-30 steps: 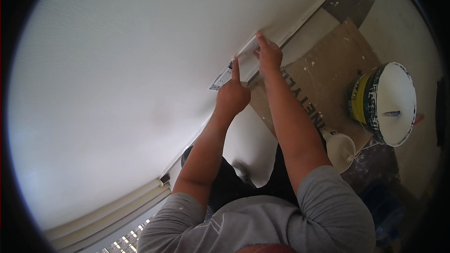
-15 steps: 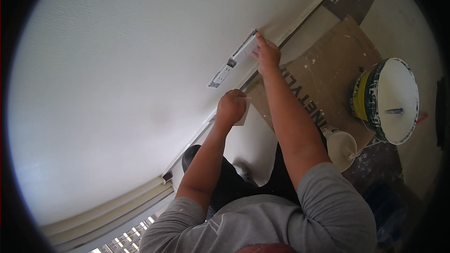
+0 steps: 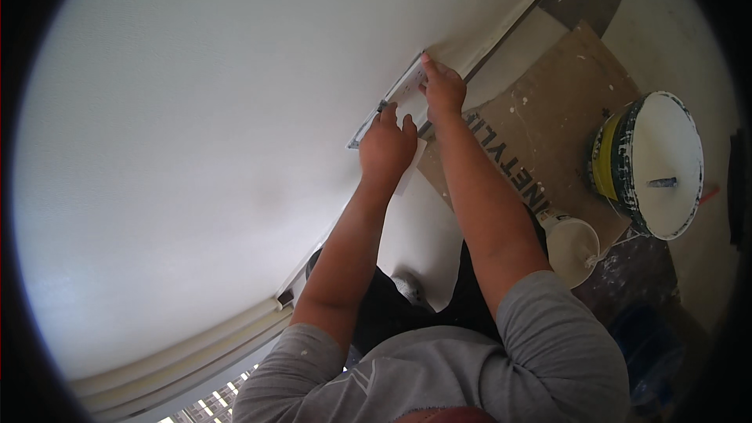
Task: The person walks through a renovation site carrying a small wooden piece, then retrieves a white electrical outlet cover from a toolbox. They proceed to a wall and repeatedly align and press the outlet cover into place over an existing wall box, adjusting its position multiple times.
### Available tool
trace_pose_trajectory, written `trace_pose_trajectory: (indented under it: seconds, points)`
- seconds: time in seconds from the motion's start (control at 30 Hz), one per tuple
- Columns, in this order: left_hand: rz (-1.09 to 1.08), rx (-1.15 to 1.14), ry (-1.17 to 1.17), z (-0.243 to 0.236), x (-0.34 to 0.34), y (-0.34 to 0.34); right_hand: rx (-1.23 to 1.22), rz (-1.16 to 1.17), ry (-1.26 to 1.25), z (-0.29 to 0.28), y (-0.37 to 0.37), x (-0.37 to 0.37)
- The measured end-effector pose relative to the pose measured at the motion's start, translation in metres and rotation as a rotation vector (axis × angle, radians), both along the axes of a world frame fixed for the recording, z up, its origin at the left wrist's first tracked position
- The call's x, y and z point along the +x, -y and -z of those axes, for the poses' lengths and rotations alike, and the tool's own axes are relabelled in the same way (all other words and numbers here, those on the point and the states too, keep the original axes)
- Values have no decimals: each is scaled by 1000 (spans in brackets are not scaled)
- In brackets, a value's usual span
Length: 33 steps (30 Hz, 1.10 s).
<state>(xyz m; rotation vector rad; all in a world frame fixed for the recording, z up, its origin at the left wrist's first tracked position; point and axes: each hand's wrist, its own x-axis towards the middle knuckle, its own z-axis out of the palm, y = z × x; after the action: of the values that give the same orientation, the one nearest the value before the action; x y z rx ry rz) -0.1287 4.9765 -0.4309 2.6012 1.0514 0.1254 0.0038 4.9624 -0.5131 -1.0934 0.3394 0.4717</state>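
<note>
We pressed a narrow white strip (image 3: 389, 106) flat against the white wall (image 3: 196, 125), right hand (image 3: 443, 91) pinching its upper end, left hand (image 3: 387, 146) open-fingered on the lower part. Uneven pressure could have tilted it.

Two hands are showing, the left hand (image 3: 386, 145) and the right hand (image 3: 443, 91), both pressing on one flat white strip (image 3: 389, 103) against the wall. One large paint bucket (image 3: 648, 163) is standing on one brown cardboard sheet (image 3: 548, 102), and one small white tub (image 3: 572, 246) is sitting beside it.
</note>
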Motion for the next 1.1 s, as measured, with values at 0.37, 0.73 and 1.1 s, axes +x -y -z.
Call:
trace_pose_trajectory:
  seconds: [0.37,0.73,1.1]
  points:
    - [-127,-119,-1,0,17,14,-1,-105,-47,-10,15,5]
    - [-87,-98,92,4,11,8,16,-91,-83,-19,9,6]
    - [-16,-173,116,9,-20,12,-228,-274,338,-28,50,-7]
